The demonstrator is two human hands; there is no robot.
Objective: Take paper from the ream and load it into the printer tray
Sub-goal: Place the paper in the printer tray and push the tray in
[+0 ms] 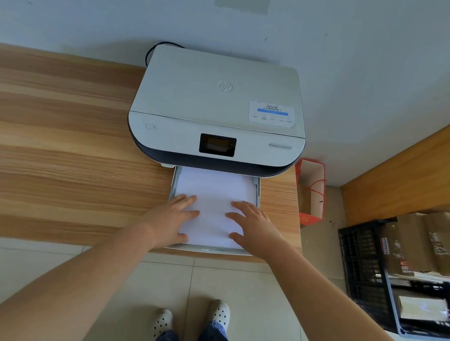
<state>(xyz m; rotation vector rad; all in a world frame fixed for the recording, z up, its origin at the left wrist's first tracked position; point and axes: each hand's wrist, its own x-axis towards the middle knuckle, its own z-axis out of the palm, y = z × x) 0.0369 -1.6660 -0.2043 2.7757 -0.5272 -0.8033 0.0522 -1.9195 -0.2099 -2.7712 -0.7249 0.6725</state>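
A white printer [217,109] with a dark screen stands on a wooden desk [62,147] against the wall. Its paper tray [174,183] is pulled out toward the desk's front edge. A stack of white paper [214,193] lies in the tray, its far end under the printer body. My left hand [174,220] lies flat on the near left part of the stack, fingers spread. My right hand [252,226] lies flat on the near right part, fingers spread. No ream is in view.
A red and white paper bag [311,191] stands on the floor right of the desk. A black crate [362,268] with cardboard boxes sits at the far right. A black cable [157,47] runs behind the printer. The tiled floor [106,281] and my shoes are below.
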